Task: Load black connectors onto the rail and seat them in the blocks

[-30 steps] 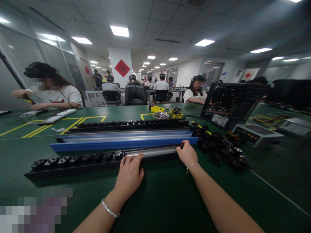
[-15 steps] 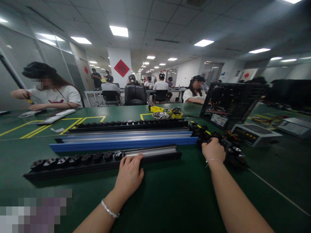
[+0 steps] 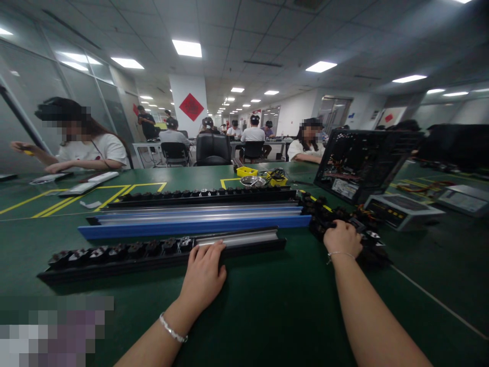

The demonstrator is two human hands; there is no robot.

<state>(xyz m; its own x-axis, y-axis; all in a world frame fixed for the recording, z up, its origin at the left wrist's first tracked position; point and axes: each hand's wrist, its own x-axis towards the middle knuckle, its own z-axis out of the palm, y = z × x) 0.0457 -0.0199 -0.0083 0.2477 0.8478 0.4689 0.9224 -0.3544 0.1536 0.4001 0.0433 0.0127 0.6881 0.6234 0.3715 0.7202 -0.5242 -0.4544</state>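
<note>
My left hand (image 3: 204,267) lies over the near edge of a long black rail (image 3: 153,261) with a silver channel, its fingers stretched out and the thumb apart. Several round black pieces (image 3: 137,250) sit in a row along the rail's left part, the last one just left of my fingertips. My right hand (image 3: 342,239) reaches onto a pile of similar black pieces (image 3: 321,209) at the right. Its fingers bend down among them; the fingertips are hidden, so whether a piece is held does not show.
Behind the rail lie a blue-edged rail (image 3: 194,227) and another filled black rail (image 3: 206,199). Further back are a metal dish (image 3: 252,181) and a yellow bin (image 3: 247,172). An open computer case (image 3: 359,163) and a power supply (image 3: 403,211) stand right. Co-workers sit across the table.
My right hand has shifted slightly right over the pile of black pieces. My left hand and the rail have stayed put. The co-worker at the left has moved an arm.
</note>
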